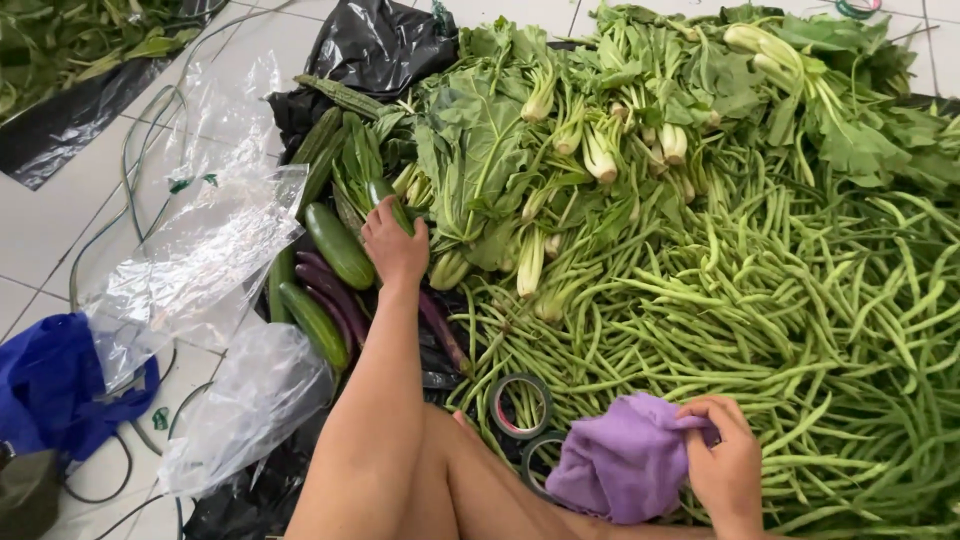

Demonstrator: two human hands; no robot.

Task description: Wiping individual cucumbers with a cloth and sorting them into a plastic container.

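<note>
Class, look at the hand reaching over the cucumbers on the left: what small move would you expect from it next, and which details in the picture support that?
Probably lifting the cucumber clear: the left hand is already wrapped around its lower end, with other cucumbers lying beside it. The right hand only pinches the purple cloth.

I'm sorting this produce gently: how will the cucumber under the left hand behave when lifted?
The cucumber under the left hand looks firm and straight, so it probably lifts stiffly without drooping. Its glossy skin may be slippery. Being round, it might roll against the cucumber beside it if released.
</note>
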